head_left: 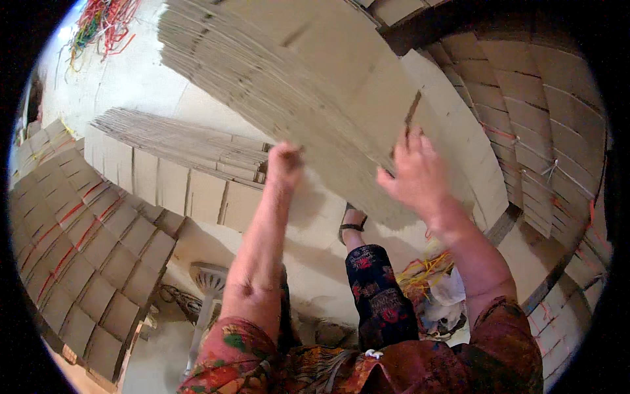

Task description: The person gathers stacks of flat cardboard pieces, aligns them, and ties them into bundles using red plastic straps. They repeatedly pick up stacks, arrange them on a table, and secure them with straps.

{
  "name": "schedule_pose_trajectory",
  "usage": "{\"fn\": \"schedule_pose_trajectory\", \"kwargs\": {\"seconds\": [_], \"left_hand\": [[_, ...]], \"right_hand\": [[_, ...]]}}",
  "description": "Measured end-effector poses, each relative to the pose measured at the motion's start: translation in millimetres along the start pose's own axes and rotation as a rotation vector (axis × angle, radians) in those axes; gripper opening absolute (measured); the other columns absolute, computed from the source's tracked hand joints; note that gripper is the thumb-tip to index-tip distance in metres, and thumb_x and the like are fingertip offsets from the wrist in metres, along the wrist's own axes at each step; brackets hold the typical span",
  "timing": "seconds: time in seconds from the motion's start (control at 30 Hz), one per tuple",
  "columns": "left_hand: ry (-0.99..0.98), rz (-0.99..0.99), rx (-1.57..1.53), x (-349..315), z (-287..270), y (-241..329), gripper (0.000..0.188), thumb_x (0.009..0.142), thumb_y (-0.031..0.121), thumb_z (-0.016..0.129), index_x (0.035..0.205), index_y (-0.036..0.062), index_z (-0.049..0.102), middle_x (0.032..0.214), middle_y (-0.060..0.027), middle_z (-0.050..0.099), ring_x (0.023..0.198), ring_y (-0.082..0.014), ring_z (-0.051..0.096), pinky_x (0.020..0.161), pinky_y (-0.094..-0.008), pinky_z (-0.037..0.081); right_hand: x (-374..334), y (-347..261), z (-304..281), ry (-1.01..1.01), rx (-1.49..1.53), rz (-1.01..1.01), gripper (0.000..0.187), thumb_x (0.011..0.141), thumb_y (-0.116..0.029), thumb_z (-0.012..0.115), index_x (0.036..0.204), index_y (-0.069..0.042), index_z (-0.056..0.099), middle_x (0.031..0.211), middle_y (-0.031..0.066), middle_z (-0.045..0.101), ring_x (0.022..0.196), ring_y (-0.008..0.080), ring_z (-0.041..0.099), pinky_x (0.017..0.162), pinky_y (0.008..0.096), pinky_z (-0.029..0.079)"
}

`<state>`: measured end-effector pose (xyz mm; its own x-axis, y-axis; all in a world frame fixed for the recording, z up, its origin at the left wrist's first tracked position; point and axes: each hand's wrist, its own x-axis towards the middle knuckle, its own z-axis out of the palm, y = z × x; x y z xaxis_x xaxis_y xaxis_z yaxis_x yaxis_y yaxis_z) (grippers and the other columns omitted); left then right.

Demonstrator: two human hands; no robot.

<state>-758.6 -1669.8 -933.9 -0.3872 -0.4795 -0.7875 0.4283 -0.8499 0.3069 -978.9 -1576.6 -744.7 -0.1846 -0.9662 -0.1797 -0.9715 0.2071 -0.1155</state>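
A large stack of flat cardboard sheets (341, 59) slants across the middle, its layered edges facing left. My right hand (420, 172) lies on the top sheet near its right side, fingers stretched toward a dark slot and thumb apart. My left hand (286, 164) is closed like a fist beside the stack's left edge, slightly blurred. Whatever its curled fingers hold, if anything, is hidden. Just left of that hand, a second, lower stack of cardboard (177, 141) rests with its edges fanned.
Strapped bundles of cardboard stand at left (92, 243) and right (525, 111). Coloured strips (108, 26) lie at the upper left; yellow strips (420, 276) lie near my leg. A grey metal stand (209, 279) is beside my left arm. My sandalled foot (352, 223) is below the stack.
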Motion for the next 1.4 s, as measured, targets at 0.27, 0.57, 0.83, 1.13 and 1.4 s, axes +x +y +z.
{"fn": "schedule_pose_trajectory", "kwargs": {"seconds": [0.27, 0.57, 0.83, 1.13, 1.4], "left_hand": [[0.254, 0.066, 0.470, 133.7, -57.1, 58.8, 0.033, 0.074, 0.024, 0.058, 0.103, 0.0087, 0.050, 0.097, -0.0125, 0.051, 0.087, -0.0282, 0.049, 0.076, -0.0425, 0.042], [0.028, 0.131, 0.242, 17.6, -7.0, 12.5, 0.082, 0.082, 0.065, 0.039, 0.137, 0.0074, 0.019, 0.134, -0.0113, 0.032, 0.121, -0.0268, 0.034, 0.097, -0.0407, 0.032], [0.364, 0.222, 0.608, -13.2, 65.5, 14.6, 0.084, 0.071, 0.024, 0.072, 0.130, -0.0079, 0.023, 0.120, -0.0208, 0.044, 0.106, -0.0265, 0.048, 0.088, -0.0348, 0.041], [0.454, 0.231, 0.857, 3.0, 52.8, 14.8, 0.089, 0.065, 0.038, 0.074, 0.125, -0.0107, 0.030, 0.120, -0.0239, 0.045, 0.110, -0.0280, 0.046, 0.093, -0.0344, 0.037], [0.366, 0.353, 0.773, -3.9, 16.5, 14.1, 0.072, 0.074, 0.040, 0.067, 0.121, -0.0060, 0.037, 0.118, -0.0189, 0.047, 0.103, -0.0264, 0.047, 0.087, -0.0371, 0.040]], "right_hand": [[82.8, -71.8, 122.7, -0.024, -0.310, 0.057, 0.053, 0.075, -0.018, 0.053, 0.119, 0.011, 0.043, 0.096, 0.0302, 0.056, 0.083, 0.0358, 0.059, 0.069, 0.0394, 0.049], [60.7, -122.9, 123.0, -0.420, -0.253, -0.215, 0.046, 0.086, -0.019, 0.039, 0.129, 0.000, 0.039, 0.109, 0.0337, 0.052, 0.104, 0.0486, 0.049, 0.080, 0.0568, 0.041], [65.4, -99.2, 131.9, -0.469, 0.086, -0.132, 0.039, 0.081, -0.018, 0.047, 0.116, -0.002, 0.052, 0.107, 0.0280, 0.055, 0.103, 0.0441, 0.050, 0.076, 0.0513, 0.045], [68.7, 6.9, 95.5, -0.099, 0.243, 0.381, 0.087, 0.067, -0.046, 0.069, 0.131, -0.002, 0.030, 0.132, 0.0189, 0.038, 0.120, 0.0376, 0.037, 0.096, 0.0439, 0.035], [81.8, -27.8, 140.3, -0.606, 0.490, 0.461, 0.097, 0.068, -0.060, 0.061, 0.141, -0.021, 0.009, 0.144, 0.0174, 0.013, 0.130, 0.0387, 0.019, 0.104, 0.0526, 0.021]]}}
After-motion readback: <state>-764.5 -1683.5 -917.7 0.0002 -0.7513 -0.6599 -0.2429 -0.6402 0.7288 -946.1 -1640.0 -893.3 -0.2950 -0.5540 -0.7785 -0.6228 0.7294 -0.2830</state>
